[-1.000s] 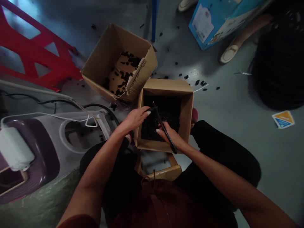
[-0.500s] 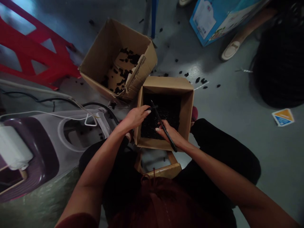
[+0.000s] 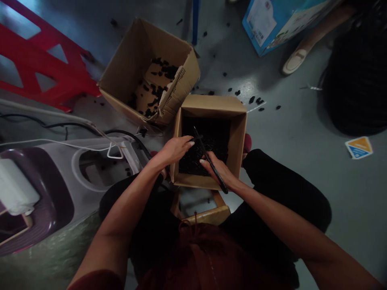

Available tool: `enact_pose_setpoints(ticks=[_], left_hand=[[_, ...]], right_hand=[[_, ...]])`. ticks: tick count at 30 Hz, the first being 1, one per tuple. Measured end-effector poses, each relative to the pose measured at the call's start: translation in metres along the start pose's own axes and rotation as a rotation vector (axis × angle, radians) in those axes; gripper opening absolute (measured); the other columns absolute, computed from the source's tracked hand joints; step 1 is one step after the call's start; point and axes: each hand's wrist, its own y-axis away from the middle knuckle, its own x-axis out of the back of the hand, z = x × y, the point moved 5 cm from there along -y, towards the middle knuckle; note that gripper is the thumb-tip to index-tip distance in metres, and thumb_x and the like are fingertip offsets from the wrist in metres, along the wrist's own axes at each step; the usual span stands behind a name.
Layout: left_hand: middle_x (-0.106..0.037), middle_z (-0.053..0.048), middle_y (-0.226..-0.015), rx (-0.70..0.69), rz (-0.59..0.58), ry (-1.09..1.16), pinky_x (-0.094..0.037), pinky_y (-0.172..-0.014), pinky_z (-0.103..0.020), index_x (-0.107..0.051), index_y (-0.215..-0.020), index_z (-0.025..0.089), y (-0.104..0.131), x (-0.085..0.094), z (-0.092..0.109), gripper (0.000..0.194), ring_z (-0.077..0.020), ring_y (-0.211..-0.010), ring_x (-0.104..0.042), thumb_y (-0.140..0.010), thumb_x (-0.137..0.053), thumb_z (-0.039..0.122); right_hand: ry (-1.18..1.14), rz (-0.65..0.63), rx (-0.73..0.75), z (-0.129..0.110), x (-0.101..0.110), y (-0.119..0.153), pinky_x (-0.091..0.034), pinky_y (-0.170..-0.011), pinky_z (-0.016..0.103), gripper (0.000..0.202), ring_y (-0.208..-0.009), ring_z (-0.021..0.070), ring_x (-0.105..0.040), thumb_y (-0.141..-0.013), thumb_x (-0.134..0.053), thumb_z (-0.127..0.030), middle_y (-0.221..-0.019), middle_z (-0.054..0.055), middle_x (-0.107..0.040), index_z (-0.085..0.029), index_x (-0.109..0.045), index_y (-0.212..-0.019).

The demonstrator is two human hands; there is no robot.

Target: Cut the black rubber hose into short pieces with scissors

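Between my knees stands an open cardboard box (image 3: 211, 103), with a mass of small black pieces (image 3: 208, 141) inside. Over its left part, my left hand (image 3: 178, 149) is closed, pinching a small black piece (image 3: 197, 138) at its fingertips. My right hand (image 3: 219, 167) is wrapped round a long, slim black tool (image 3: 215, 171). One end of the tool narrows and points up beside the black piece; the other end sticks out past my palm over the box's near edge. The exact kind of tool is too dark to make out.
A second cardboard box (image 3: 121, 68) with scattered black bits stands at the back left. A purple and grey plastic stool (image 3: 45, 177) and cables are left, a red plastic frame (image 3: 39, 60) beyond. Black bits lie on the floor. Another person's shoe (image 3: 294, 62) is by a blue box (image 3: 260, 24).
Both hands stay over the box with the tool and black piece, shifting only slightly. The whole view has moved a little.
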Motion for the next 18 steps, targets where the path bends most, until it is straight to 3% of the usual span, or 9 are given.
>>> enact_pose_setpoints(ticks=[9, 18], left_hand=[[-0.068, -0.007, -0.097, 0.017, 0.025, 0.018, -0.046, -0.076, -0.025, -0.060, -0.109, 0.013, 0.0002, 0.0018, 0.0000, 0.032, -0.0155, -0.083, -0.062, -0.093, -0.035, 0.028], [-0.067, -0.010, -0.108, 0.064, 0.002, -0.050, -0.046, -0.086, -0.029, -0.058, -0.114, 0.014, -0.0024, 0.0022, -0.0023, 0.034, -0.0187, -0.096, -0.063, -0.094, -0.035, 0.028]], right_hand=[[0.000, 0.028, -0.032, -0.0011, 0.0036, 0.0013, -0.037, -0.060, 0.025, 0.026, -0.061, 0.0146, -0.050, -0.086, -0.043, -0.048, -0.067, -0.002, -0.053, -0.022, -0.048, -0.090], [-0.017, 0.056, -0.003, 0.0031, 0.0011, 0.0001, -0.037, -0.058, 0.024, 0.026, -0.058, 0.0131, -0.050, -0.085, -0.044, -0.047, -0.065, -0.003, -0.053, -0.021, -0.050, -0.085]])
